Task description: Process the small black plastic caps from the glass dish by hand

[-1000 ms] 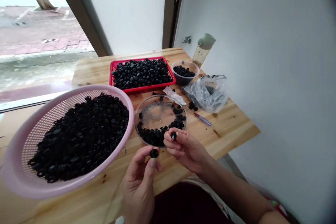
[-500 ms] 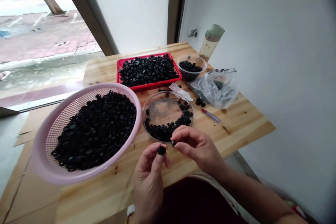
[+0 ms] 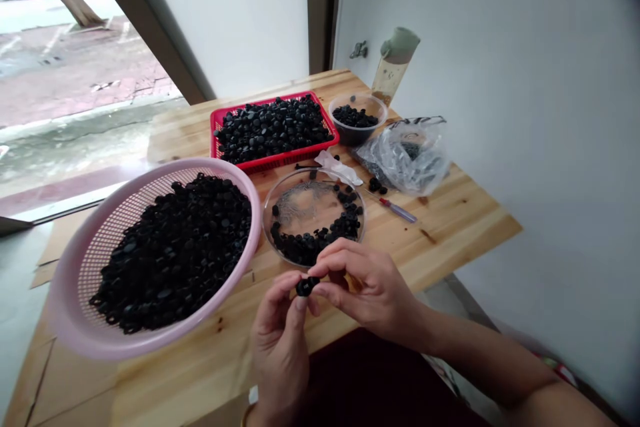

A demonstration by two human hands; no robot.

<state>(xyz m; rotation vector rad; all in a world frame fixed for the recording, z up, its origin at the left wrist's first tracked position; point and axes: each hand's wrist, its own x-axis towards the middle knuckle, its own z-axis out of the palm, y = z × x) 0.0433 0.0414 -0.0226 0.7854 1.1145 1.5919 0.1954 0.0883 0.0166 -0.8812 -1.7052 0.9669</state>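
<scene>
Between the thumb and fingers of my left hand (image 3: 283, 333) is a round black plastic cap (image 3: 303, 287). My right hand (image 3: 367, 287) pinches a smaller black piece (image 3: 315, 281) against that cap, and the two parts touch. Just beyond my hands lies a clear round dish (image 3: 270, 230), with small black parts (image 3: 300, 248) along its near and right sides. Thin metal pins or wires (image 3: 299, 203) are heaped in its left part. Exactly how the two held parts fit together is too small to make out.
A pink basket (image 3: 254, 227) full of black parts stands left. Behind the dish are a red basket (image 3: 273, 161) and a clear bowl (image 3: 383, 113) of black pieces. A plastic bag (image 3: 417, 160), a screwdriver (image 3: 399, 211) and a bottle (image 3: 393, 70) are at the right.
My right hand has moved left, bringing its small black piece from beside the cap into contact with it. My left hand still holds the cap. The view has shifted slightly.
</scene>
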